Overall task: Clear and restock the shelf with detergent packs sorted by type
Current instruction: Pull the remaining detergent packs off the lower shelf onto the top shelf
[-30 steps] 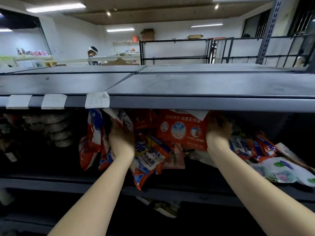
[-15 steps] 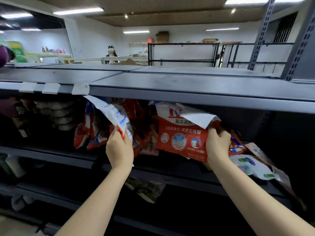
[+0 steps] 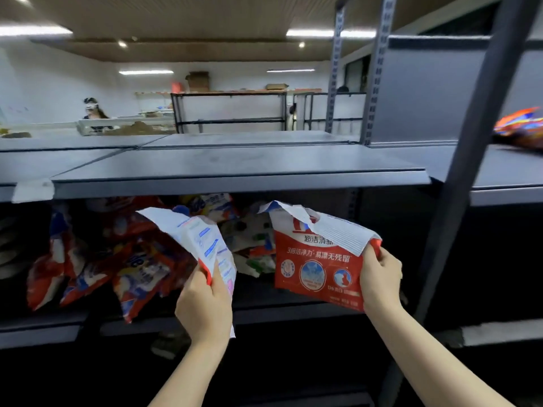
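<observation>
Left hand (image 3: 205, 306) raised in front of the shelving, forearm rising from the lower middle, fingers and thumb curled round the bottom edge of a white-backed pack (image 3: 202, 245) that tilts up and to the left. Right hand (image 3: 380, 282) raised at about the same height, forearm coming in from the lower right, pinching the right edge of a red pack (image 3: 314, 268) held face-on, its white top flap folded forward. Both packs held near, just out from the middle shelf (image 3: 282, 311) and just under the front lip of the upper shelf (image 3: 235, 164); well apart from each other.

Dark open gap between the 2 held packs, and more open room on the right part of the middle shelf, bounded by a slanted grey upright (image 3: 467, 160).

Heaped on the left of the middle shelf, far behind the left hand: a pile of packs (image 3: 97, 259), glossy crinkled plastic in red, blue and white, slumped over the front edge; count unclear, blurred. Flat matte grey metal on the upper shelf. Another bright pack (image 3: 520, 127) lying at the far right on the neighbouring shelf. A person (image 3: 94, 113) far off at the left.
</observation>
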